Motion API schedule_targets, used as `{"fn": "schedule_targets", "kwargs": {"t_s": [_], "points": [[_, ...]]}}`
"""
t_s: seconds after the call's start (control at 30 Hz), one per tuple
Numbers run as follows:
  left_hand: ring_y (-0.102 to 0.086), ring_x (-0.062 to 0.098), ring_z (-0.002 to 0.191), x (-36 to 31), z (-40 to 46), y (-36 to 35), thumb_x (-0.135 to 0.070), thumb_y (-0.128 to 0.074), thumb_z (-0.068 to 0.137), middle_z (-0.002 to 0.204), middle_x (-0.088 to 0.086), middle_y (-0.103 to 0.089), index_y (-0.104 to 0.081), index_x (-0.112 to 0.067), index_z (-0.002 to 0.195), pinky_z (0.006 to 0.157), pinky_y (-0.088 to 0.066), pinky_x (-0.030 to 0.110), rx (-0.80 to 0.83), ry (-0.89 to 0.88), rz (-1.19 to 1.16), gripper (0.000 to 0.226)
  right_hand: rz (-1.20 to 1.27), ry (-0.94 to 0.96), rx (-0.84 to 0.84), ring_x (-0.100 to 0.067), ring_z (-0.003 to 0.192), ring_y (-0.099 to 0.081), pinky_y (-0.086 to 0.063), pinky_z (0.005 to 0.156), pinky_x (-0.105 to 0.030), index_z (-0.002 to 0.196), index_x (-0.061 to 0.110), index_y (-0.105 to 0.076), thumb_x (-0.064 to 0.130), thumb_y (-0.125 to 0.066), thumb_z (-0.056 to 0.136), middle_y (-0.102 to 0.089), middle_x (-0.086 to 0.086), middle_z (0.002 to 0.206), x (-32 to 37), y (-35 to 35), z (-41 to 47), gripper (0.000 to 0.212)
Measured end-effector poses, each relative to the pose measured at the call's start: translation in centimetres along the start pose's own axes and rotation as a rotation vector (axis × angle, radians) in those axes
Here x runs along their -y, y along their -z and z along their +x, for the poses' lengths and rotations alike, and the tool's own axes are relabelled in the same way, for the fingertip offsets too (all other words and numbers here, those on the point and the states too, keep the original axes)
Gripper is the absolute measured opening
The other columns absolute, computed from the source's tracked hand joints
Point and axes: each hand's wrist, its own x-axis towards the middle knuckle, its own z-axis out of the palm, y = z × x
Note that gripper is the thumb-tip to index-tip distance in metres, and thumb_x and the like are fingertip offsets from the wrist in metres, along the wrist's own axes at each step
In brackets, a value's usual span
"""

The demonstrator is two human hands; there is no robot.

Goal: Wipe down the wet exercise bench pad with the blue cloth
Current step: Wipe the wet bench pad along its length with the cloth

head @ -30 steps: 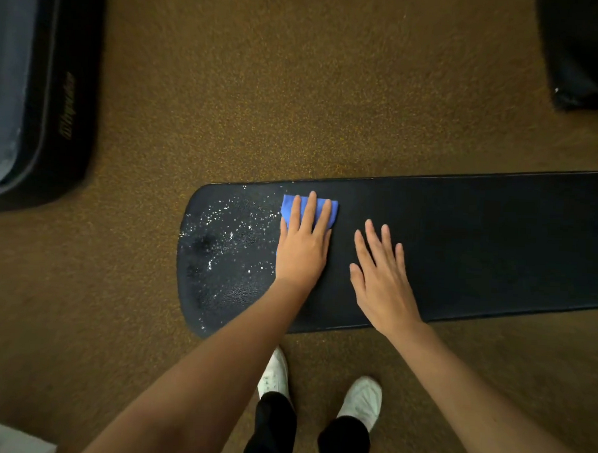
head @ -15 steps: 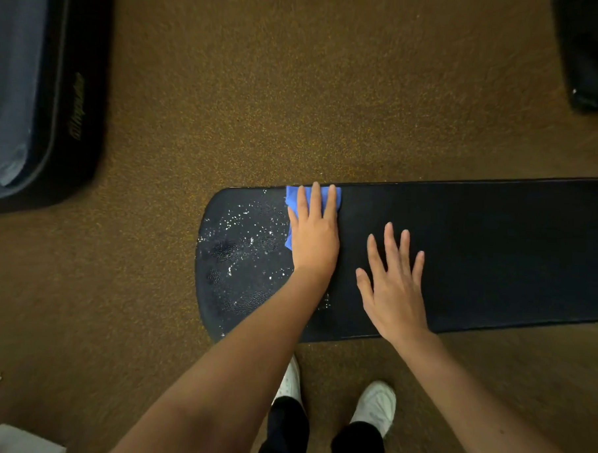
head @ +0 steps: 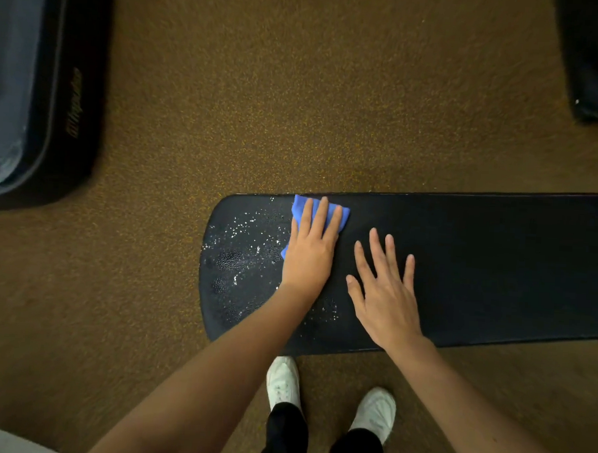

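Note:
A long black bench pad (head: pixel 494 262) runs from the middle of the view to the right edge. Its rounded left end is speckled with water droplets (head: pixel 245 237). My left hand (head: pixel 310 250) lies flat with straight fingers on the blue cloth (head: pixel 300 206), pressing it onto the pad near the far edge. The cloth shows past my fingertips and at the left of my palm. My right hand (head: pixel 387 292) rests flat on the dry part of the pad, fingers spread, just right of the left hand.
Brown speckled floor (head: pixel 296 89) surrounds the bench. A dark piece of gym equipment (head: pixel 39 88) sits at the left, another dark object (head: pixel 592 57) at the top right. My white shoes (head: pixel 284 383) stand under the pad's near edge.
My left hand has slid the cloth away from me toward the pad's far edge. My right hand has stayed flat on the pad beside it.

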Motion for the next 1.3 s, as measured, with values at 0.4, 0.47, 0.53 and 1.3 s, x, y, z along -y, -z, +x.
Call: {"fn": "schedule_targets", "kwargs": {"t_s": [0.4, 0.47, 0.53, 1.3], "points": [[-0.038, 0.043, 0.129, 2.5, -1.4, 1.0, -0.013, -0.028, 0.089, 0.139, 0.021, -0.043, -0.046, -0.004, 0.132, 0.098, -0.041, 0.054, 0.096, -0.124, -0.06, 0.048, 0.003, -0.002, 0.017, -0.024, 0.143, -0.006, -0.01, 0.111, -0.052, 0.145, 0.016, -0.03, 0.044, -0.016, 0.092, -0.013, -0.005, 0.156, -0.3, 0.1, 0.0, 0.061], [-0.04, 0.045, 0.127, 3.1, -0.9, 1.3, -0.013, -0.029, 0.088, 0.138, 0.022, -0.045, -0.048, -0.004, 0.131, 0.098, -0.041, 0.055, 0.09, -0.1, -0.05, 0.047, 0.0, 0.001, 0.008, -0.024, 0.143, -0.007, -0.011, 0.11, -0.051, 0.144, 0.015, -0.031, 0.044, -0.016, 0.093, -0.014, -0.005, 0.156, -0.4, 0.2, 0.0, 0.061], [-0.04, 0.046, 0.126, 2.6, 1.0, 1.5, -0.013, -0.027, 0.089, 0.136, 0.024, -0.045, -0.048, -0.003, 0.131, 0.101, -0.038, 0.053, 0.065, -0.003, -0.077, 0.048, -0.001, 0.004, 0.0, -0.022, 0.143, -0.004, -0.008, 0.111, -0.049, 0.145, 0.015, -0.029, 0.044, -0.017, 0.094, -0.012, -0.004, 0.157, -0.4, 0.2, 0.0, 0.06], [-0.039, 0.041, 0.129, 5.2, 0.3, 2.1, -0.013, -0.033, 0.09, 0.141, 0.019, -0.042, -0.042, -0.008, 0.134, 0.101, -0.039, 0.052, 0.168, -0.432, -0.035, 0.045, 0.128, -0.096, -0.018, -0.023, 0.143, 0.005, -0.004, 0.113, -0.041, 0.147, 0.015, -0.023, 0.048, -0.011, 0.091, -0.003, -0.005, 0.157, -0.8, -0.1, -2.2, 0.066]]}}
